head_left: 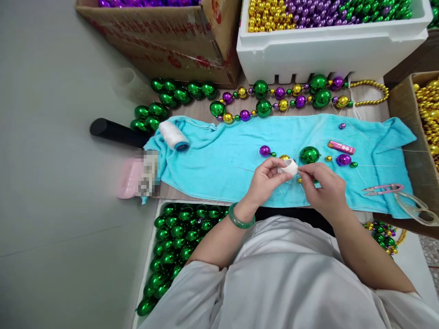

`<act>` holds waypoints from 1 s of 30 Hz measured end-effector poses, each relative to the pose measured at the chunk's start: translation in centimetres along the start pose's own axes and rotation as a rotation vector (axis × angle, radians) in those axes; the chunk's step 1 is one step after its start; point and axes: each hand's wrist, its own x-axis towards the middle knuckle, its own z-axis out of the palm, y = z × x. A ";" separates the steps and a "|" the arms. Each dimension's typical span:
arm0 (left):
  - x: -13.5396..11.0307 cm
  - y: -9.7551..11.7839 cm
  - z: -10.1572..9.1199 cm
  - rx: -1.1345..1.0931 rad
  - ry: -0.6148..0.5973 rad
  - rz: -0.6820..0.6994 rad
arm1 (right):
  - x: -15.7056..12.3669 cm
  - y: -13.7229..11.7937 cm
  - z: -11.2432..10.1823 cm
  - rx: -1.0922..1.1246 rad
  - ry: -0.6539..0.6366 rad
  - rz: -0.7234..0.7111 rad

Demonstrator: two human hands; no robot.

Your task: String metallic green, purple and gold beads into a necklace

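My left hand (pixel 262 180) is closed round a small white ring-shaped roll (pixel 290 167), thumb below and fingers above it. At the roll's right edge my right hand (pixel 322 185) makes a pinch; what lies between its fingertips is too small to tell. Just beyond the hands, on a turquoise towel (pixel 219 155), lie a large green bead (pixel 309 155), a purple bead (pixel 265 151) and a small gold bead (pixel 328 158). A gold bead (pixel 284 157) is partly hidden behind my left fingers. Fine thread trails across the towel.
A bead necklace (pixel 263 108) stretches behind the towel. Thread snips (pixel 384 188), scissors (pixel 416 208) and a pink lighter (pixel 341 147) lie right, a thread cone (pixel 173 136) left. A white foam box (pixel 329 48) and cardboard box (pixel 164 41) stand behind; green beads (pixel 176 230) fill a tray at front left.
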 end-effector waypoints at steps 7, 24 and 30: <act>-0.2 0.1 0.6 0.233 0.084 0.150 | -0.1 0.0 0.4 -0.264 0.004 -0.115; 0.3 1.0 -0.3 0.107 -0.135 -0.137 | 1.8 1.0 -1.1 0.368 -0.288 0.478; 0.2 1.2 -0.6 0.138 -0.148 -0.171 | 1.7 1.5 -0.7 0.593 -0.371 0.626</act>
